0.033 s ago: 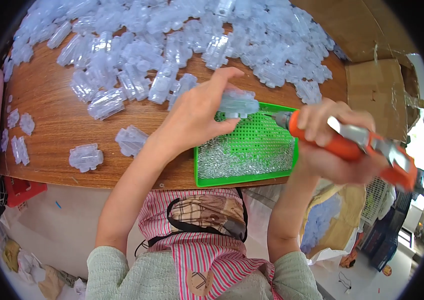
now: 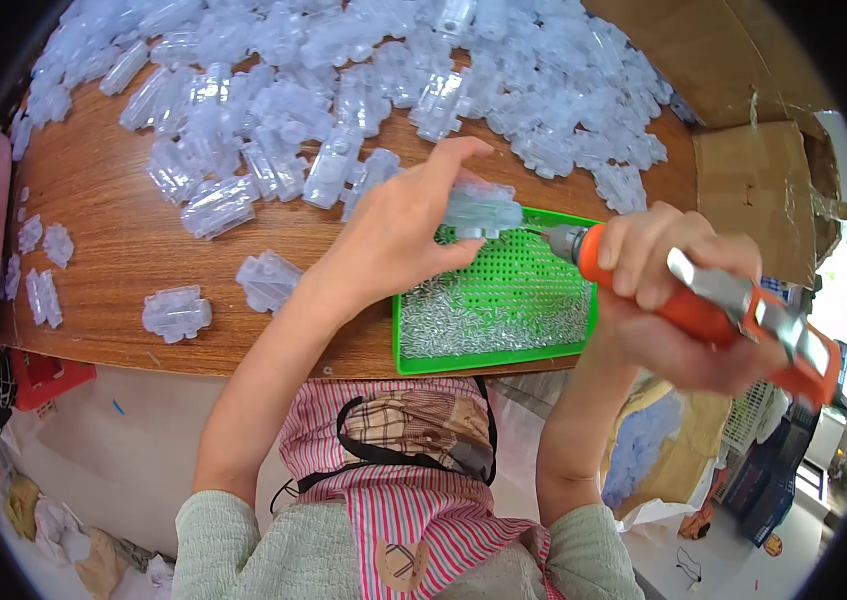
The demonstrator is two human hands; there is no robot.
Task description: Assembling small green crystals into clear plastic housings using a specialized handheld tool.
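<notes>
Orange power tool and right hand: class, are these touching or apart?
Touching. The head view shows the right hand wrapped around the orange power tool, fingers curled over its body.

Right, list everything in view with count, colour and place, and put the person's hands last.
Held plastic part: 1, clear bluish, above the tray
Electric screwdriver: 1, orange and silver, tip toward that part
Tray: 1, green, near table edge
Small metal pieces: uncountable, silver, in the tray
Loose plastic parts: uncountable, clear bluish, mostly heaped at the table's far side
Table: 1, brown, under the tray
Cardboard: count unclear, brown, right of the table
Sack: 1, tan, lower right
Red container: 1, red, lower left
Apron: 1, pink-striped, lower centre
Other clutter: count unclear, mixed, side edges
Left hand: 1, bare, on the held part
Right hand: 1, bare, around the screwdriver
</notes>
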